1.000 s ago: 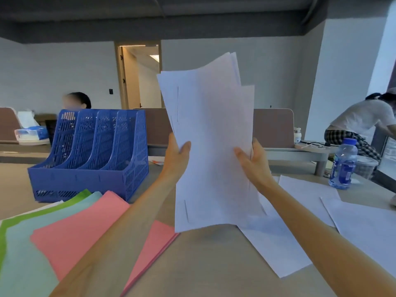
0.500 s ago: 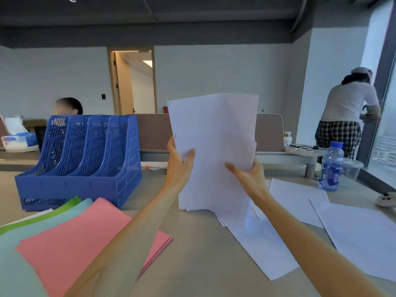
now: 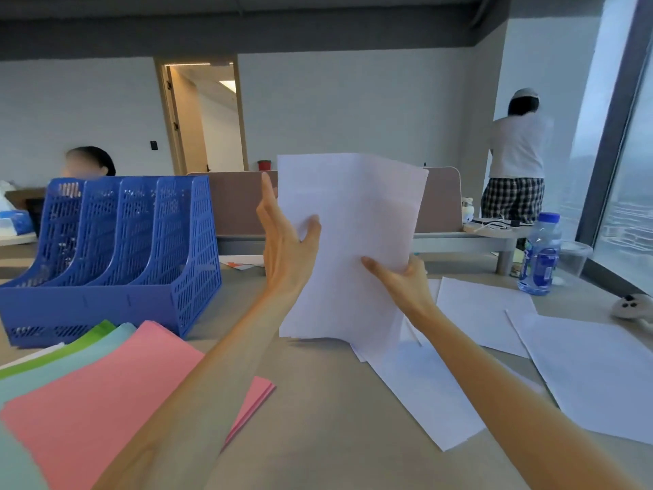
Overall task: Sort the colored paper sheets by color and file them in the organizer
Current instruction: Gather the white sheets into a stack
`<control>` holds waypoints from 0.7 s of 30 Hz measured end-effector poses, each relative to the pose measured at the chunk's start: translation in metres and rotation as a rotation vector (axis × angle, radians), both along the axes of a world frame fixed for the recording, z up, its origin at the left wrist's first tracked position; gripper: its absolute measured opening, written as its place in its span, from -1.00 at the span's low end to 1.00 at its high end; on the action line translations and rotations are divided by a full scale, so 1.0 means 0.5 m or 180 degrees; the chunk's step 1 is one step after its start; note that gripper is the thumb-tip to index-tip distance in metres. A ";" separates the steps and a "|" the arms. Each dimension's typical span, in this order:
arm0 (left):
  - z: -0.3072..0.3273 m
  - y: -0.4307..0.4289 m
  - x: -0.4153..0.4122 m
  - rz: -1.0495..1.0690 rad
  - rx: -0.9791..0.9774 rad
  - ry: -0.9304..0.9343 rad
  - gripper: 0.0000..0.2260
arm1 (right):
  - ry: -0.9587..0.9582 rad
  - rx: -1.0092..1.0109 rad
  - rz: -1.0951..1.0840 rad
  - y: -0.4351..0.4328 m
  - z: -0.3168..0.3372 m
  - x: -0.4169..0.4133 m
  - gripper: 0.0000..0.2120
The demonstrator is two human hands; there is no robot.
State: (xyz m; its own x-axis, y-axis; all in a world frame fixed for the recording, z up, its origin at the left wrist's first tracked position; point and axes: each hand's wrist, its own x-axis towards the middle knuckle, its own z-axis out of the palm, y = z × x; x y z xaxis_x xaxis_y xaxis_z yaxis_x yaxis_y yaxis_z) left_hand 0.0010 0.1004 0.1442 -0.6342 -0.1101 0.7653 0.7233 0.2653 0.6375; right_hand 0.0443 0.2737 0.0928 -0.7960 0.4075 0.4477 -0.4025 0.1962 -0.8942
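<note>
The white sheets (image 3: pixel 353 213) stand upright over the middle of the desk (image 3: pixel 318 436) — the left hand (image 3: pixel 286 249) pinches their left edge with the thumb, the right hand (image 3: pixel 406 281) has its fingers clamped on the lower right edge. The pink stack (image 3: pixel 106 401) waits at the near left corner, loose white paper (image 3: pixel 583 376) lies at the right — nothing seems filed in the blue organizer (image 3: pixel 106 259) yet, so most of the work remains

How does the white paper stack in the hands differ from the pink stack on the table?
The white stack stands upright, gripped by the left hand and the right hand; the pink stack lies flat on the table, in no hand. The pink stack lies nearer the camera than the white stack. Both are several loose sheets.
</note>
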 end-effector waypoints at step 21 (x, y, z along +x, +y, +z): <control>-0.104 -0.042 -0.060 -0.0785 -0.0021 -0.1476 -0.79 | -0.0380 -0.0293 0.0311 -0.020 -0.042 -0.015 -0.85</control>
